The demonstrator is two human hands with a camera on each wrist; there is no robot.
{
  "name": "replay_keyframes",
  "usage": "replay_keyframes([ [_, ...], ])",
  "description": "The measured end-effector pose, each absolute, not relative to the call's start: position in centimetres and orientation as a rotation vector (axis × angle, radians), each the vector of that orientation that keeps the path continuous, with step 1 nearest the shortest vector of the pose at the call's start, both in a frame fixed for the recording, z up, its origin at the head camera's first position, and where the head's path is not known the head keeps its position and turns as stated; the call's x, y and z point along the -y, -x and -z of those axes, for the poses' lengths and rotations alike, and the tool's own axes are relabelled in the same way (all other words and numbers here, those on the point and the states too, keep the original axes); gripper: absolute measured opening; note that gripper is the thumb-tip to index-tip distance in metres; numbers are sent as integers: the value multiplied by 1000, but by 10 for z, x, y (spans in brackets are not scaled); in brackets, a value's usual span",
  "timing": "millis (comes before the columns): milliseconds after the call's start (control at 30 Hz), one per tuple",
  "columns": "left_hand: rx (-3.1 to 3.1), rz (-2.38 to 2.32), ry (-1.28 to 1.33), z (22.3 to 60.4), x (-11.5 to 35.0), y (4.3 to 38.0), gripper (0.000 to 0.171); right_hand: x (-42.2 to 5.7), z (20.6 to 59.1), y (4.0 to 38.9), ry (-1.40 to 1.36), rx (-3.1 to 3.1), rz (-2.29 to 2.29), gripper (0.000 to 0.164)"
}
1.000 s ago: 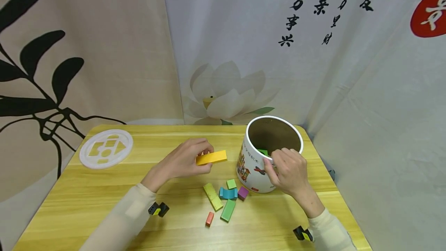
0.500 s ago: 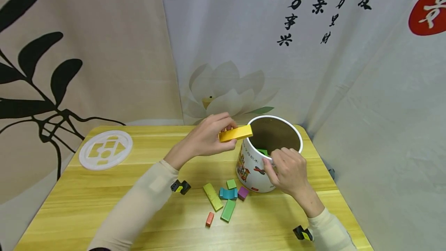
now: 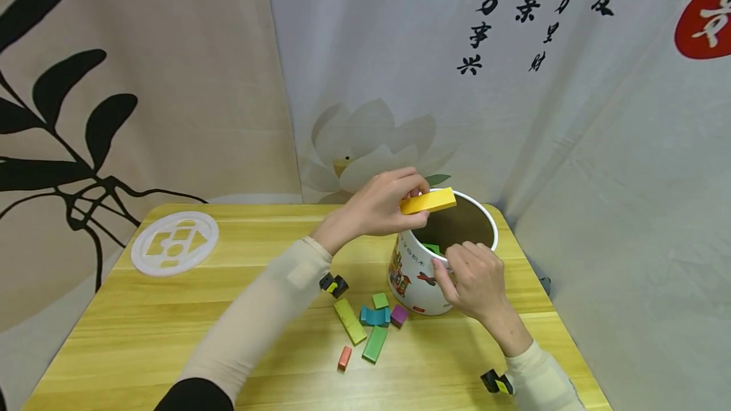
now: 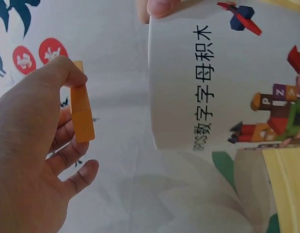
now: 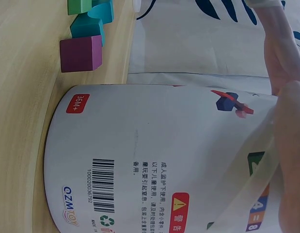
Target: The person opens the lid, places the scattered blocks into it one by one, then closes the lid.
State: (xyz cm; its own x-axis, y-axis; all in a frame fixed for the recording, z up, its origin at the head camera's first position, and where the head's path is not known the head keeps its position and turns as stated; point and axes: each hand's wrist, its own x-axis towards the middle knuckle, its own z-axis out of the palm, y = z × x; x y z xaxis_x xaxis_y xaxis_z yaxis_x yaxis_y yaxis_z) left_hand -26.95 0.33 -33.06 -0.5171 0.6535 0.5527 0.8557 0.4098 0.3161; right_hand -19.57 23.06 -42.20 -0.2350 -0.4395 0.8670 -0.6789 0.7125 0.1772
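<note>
My left hand (image 3: 382,205) pinches a long yellow block (image 3: 431,200) between thumb and fingers, above the left side of a white bucket's (image 3: 419,281) mouth. The left wrist view has the same block (image 4: 82,109) outside the printed wall of the bucket (image 4: 183,87). With its thumb outside, my right hand (image 3: 476,281) grips the bucket's near rim. A green block (image 3: 432,248) shows inside; the rest of the bottom is hidden. Barcode and warning print face the right wrist camera on the bucket (image 5: 125,131).
Before the bucket lie a yellow-green bar (image 3: 349,322), a blue arched block (image 3: 375,316), a purple cube (image 3: 399,316), a small green block (image 3: 379,300), a green bar (image 3: 374,344) and a red block (image 3: 344,358). A white disc with cut-outs (image 3: 143,240) lies at the table's far left.
My left hand has carried the yellow block rightward and up, from over the table to above the bucket's rim. The right hand and bucket stay where they were.
</note>
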Motion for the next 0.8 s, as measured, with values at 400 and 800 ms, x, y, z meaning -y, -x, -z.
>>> replay_keyframes([
  [400, 2447, 741, 1351, 328, -39, 279, 27, -231, 423, 198, -874, 1859, -280, 43],
  [800, 2521, 707, 1326, 336, -47, 284, 46, -231, 422, 197, -876, 1864, -279, 42],
])
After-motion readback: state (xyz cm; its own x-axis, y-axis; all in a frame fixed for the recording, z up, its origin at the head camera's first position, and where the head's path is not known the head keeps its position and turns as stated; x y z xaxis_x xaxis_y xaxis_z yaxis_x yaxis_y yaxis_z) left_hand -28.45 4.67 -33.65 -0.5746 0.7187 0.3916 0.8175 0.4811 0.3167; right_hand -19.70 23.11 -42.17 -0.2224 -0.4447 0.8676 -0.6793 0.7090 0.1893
